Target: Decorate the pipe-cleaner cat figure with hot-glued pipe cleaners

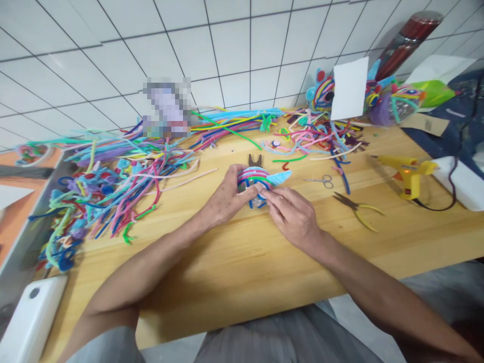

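My left hand is closed around a small pipe-cleaner craft piece, its thumb across the near side. Pink, green and blue strands curve over the piece, and a light-blue pointed fin sticks out to the right. My right hand pinches at the craft's near right edge, beside blue strands; the fingers hide exactly what lies between them. Just beyond the craft show the dark jaws of pliers, the rest hidden. Small scissors and yellow-handled pliers lie to the right of my hands.
Piles of coloured pipe cleaners cover the wooden table's left and back. A yellow glue gun with a dark cord stands at right. Finished-looking pipe-cleaner figures and a white card stand by the tiled wall. A white device lies front left.
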`<state>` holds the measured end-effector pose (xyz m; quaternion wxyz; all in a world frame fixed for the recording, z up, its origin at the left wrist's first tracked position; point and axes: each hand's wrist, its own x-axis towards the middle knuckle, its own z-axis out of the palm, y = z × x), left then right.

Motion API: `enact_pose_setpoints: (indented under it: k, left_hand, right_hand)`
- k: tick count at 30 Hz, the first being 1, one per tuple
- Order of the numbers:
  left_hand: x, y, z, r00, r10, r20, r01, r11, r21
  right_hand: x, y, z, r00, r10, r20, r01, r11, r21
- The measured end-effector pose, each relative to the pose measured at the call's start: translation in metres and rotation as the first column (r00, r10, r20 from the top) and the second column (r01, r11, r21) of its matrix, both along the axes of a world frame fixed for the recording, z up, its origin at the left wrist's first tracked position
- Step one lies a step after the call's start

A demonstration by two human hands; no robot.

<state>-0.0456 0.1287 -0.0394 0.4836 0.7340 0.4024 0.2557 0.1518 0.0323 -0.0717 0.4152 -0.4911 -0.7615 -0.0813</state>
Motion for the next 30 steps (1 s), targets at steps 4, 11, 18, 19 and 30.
enact_pose_setpoints:
  k: [4,11,18,19,30]
  left_hand:
    - [0.001,0.002,-0.001,1.000,-0.001,0.005,0.001,1.000,0.003]
    - [0.005,0.003,-0.007,0.999,0.033,-0.010,-0.032,0.994,0.108]
    - [0.007,0.002,-0.009,0.999,0.046,-0.008,-0.045,0.992,0.120]
    - [0.007,0.002,-0.009,0.999,0.046,-0.011,-0.044,0.991,0.122]
    - [-0.001,0.015,0.001,0.999,-0.023,-0.026,0.024,0.999,0.046]
  right_hand:
    - [0.000,0.000,0.002,0.997,0.026,-0.069,-0.029,0.999,-0.044]
    - [0.003,0.000,0.007,0.983,0.063,-0.173,-0.069,0.997,-0.030]
    - [0.003,0.000,0.002,0.984,0.067,-0.168,-0.079,0.995,-0.069]
    - [0.003,0.000,0.002,0.985,0.061,-0.163,-0.073,0.995,-0.072]
    - [0.004,0.001,-0.003,0.987,0.069,-0.149,-0.078,0.995,-0.055]
